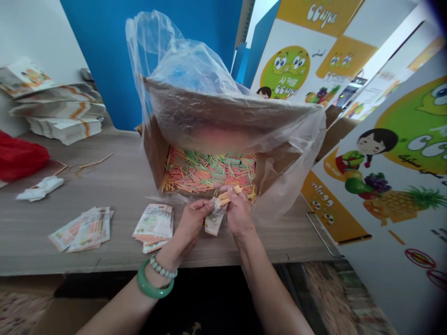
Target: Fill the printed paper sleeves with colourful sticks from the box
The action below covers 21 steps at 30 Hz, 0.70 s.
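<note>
My left hand [197, 214] pinches the top of a small printed plastic packet [213, 224] in front of the box. Fingers of my right hand [239, 209] are closed around a bundle of thin orange sticks [229, 195], whose lower ends meet the packet's mouth; how far they go in is hard to see. Just behind my hands, a cardboard box [153, 151] lined with clear plastic holds many loose pink, green, yellow and orange sticks [209, 170]. A stack of flat packets [153, 223] lies left of my left hand.
Farther left lie packets with coloured sticks [92, 230], a crumpled white wrapper [40, 188] and a red bag [21, 156]. Stacked printed cartons or sheets [66, 114] stand at the back left. A printed panel [394, 186] borders the table [118, 181] on the right.
</note>
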Available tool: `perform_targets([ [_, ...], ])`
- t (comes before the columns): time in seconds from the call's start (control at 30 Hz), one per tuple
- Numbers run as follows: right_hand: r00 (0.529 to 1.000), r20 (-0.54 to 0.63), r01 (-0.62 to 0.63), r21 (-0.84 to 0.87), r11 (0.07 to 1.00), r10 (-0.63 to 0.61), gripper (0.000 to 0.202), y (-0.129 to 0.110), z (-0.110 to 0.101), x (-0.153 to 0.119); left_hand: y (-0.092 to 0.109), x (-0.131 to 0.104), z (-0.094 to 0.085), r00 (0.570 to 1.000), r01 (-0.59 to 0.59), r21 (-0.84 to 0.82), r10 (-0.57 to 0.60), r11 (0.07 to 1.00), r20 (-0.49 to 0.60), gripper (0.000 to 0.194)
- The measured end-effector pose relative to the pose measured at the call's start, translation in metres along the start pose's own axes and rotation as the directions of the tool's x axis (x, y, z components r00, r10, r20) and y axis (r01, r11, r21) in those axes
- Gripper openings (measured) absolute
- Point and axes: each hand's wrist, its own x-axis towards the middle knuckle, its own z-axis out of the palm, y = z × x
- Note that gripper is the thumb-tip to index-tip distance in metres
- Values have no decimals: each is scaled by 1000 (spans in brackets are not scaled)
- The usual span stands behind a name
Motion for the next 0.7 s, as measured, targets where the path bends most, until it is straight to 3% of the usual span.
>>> perform_targets([
  [0.17, 999, 21, -36, -22, 999, 37, 17, -2, 0, -3, -1, -6, -1, 1000, 1, -33, -1, 999, -5, 39],
  [0.53, 997, -67, -35, -48, 998, 32, 17, 4, 2, -5, 5, -14, -7, 979, -188, 60, 191, 980, -64, 21],
  [0.7, 995, -14, -101, -81, 992, 100, 16, 3, 6, -6, 4, -14, -9, 976, -206, 37, 208, 978, -62, 18],
])
